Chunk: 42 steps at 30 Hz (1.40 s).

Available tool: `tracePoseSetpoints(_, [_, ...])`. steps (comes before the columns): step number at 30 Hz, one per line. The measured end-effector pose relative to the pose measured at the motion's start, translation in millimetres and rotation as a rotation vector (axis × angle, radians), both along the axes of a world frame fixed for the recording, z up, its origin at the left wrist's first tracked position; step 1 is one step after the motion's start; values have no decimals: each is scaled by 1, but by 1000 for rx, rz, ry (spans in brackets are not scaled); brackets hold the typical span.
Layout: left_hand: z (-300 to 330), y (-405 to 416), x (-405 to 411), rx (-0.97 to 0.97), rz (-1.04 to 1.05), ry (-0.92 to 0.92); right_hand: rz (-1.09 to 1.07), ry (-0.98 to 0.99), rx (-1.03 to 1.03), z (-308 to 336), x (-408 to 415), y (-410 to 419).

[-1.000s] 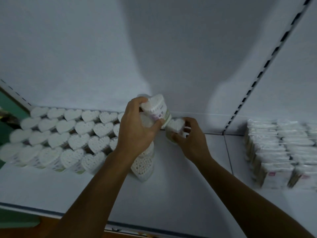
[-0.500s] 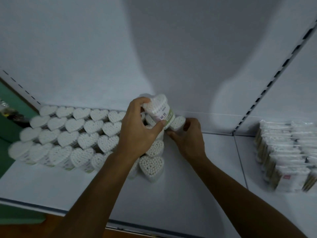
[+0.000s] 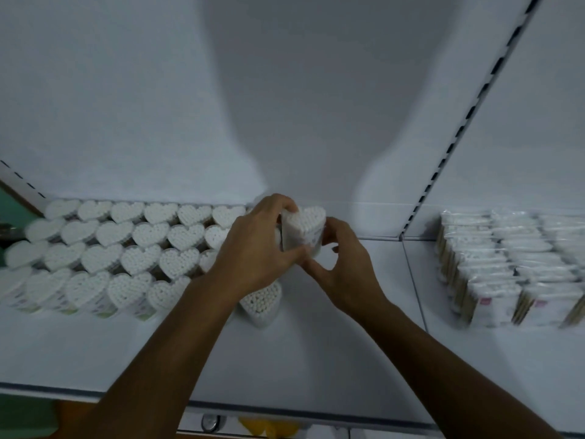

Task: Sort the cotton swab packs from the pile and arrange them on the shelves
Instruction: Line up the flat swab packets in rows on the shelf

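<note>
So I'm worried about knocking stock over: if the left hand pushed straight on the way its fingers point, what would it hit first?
Probably the shelf's back wall, just behind the heart-shaped pack the left hand grips; depth is unclear.

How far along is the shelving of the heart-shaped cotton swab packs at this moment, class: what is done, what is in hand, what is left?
Done: four rows of heart-shaped packs stand on the shelf. In hand: the left hand and right hand together grip one heart pack at the back row's right end. Left: setting it down; one pack stands apart in front. The pile is out of view, so the remainder cannot be told.
</note>
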State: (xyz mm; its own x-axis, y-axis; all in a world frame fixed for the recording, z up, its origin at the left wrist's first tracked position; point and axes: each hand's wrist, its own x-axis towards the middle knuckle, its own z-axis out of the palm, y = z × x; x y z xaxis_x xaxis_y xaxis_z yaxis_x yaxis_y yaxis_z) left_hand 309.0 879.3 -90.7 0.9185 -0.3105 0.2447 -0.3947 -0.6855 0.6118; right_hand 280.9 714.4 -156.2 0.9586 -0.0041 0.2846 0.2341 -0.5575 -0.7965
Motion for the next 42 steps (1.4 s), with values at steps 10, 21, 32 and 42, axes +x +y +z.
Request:
tracePoseSetpoints(10, [-23, 11, 8, 334, -10, -32, -102, 187, -103, -33, 1, 6])
tracePoseSetpoints(21, [-27, 13, 19, 357, -72, -95, -169, 165, -238, -39, 11, 16])
tracePoseSetpoints(32, [-25, 11, 19, 354, -38, -94, -176, 227, -216, -31, 7, 24])
tracePoseSetpoints(42, [9, -19, 4, 253, 15, -116, -162, 211, -254, -5, -20, 2])
